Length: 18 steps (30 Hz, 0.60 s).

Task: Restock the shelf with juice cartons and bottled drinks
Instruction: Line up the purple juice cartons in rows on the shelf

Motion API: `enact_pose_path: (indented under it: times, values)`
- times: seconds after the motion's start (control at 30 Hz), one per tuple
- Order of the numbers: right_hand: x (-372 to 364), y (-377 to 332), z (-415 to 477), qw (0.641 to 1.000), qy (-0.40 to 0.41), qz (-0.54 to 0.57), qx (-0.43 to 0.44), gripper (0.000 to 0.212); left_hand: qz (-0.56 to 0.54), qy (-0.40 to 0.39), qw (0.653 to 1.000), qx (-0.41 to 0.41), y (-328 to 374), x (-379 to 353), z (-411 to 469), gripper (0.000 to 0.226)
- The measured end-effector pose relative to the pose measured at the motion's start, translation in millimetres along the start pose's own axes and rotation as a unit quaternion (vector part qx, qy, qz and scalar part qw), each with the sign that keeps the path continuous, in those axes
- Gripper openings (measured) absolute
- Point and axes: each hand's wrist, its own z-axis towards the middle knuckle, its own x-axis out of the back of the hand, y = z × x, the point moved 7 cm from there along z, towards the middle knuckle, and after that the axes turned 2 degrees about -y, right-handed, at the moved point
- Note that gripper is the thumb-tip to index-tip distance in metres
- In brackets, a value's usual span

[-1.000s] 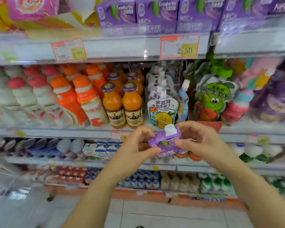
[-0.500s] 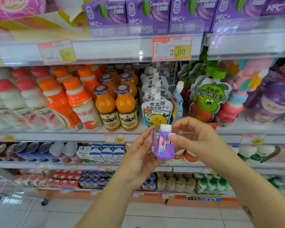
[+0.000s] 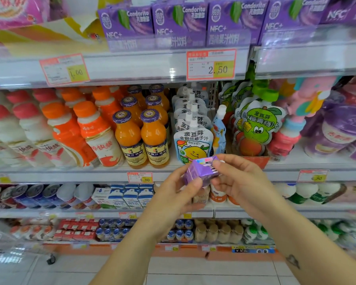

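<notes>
A small purple juice carton [image 3: 197, 171] sits tipped between both hands, in the air in front of the middle shelf's [image 3: 80, 175] front rail, just below a white-and-yellow pouch [image 3: 192, 145]. The left hand [image 3: 174, 195] grips it from the left, thumb pressed on the near face. The right hand [image 3: 242, 183] pinches its right edge with curled fingers (a printed panel with coloured squares faces up). Matching purple cartons [image 3: 180, 23] line the top shelf above a 2.50 price tag [image 3: 211, 64] — orange juice bottles [image 3: 141, 138] stand left of the pouch.
</notes>
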Motion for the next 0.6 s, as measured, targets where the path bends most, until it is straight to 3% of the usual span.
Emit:
enact_pose_path:
  times: [0.13, 0.4, 0.6]
  values:
    - [-3.9, 7.1, 0.3, 1.0, 0.01, 0.01, 0.0, 0.043, 0.088, 0.05, 0.993, -0.057, 5.4, 7.6, 0.3, 0.041]
    - [-4.2, -16.7, -1.2, 0.987, -0.054, -0.136, 0.064, 0.036, 0.021, 0.0, 1.0, 0.007, -0.5, 17.0, 2.7, 0.042]
    - [-8.0, -26.4, -2.6, 0.973, -0.059, -0.2, 0.099, 0.04, 0.049, 0.016, 0.999, 0.006, 5.3, 20.8, 0.9, 0.045]
